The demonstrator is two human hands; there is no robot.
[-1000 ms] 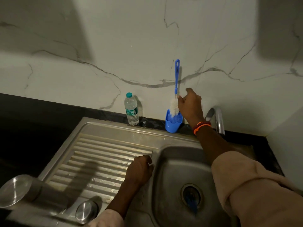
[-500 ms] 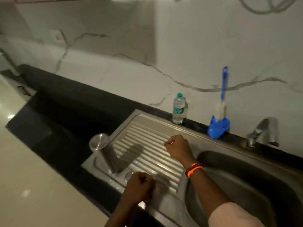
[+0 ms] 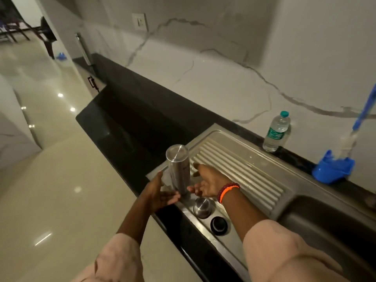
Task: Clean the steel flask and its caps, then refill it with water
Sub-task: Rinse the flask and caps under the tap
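Two hands now flank the steel flask, which stands inverted at the drainboard's near-left corner. Left hand and right hand have their fingers released, apparently just short of gripping. A second ago the right hand was at the bottle brush; washing looks done, so refilling likely comes next. Steel cap and black inner cap lie nearer.

The room is dim and a bit yellow. Little bright spots of light shine on the glossy floor at the left. A big soft shadow lies across the marble wall. The black counter is almost too dark to see. Straight lines bend near the edges. The sleeves look blurry.
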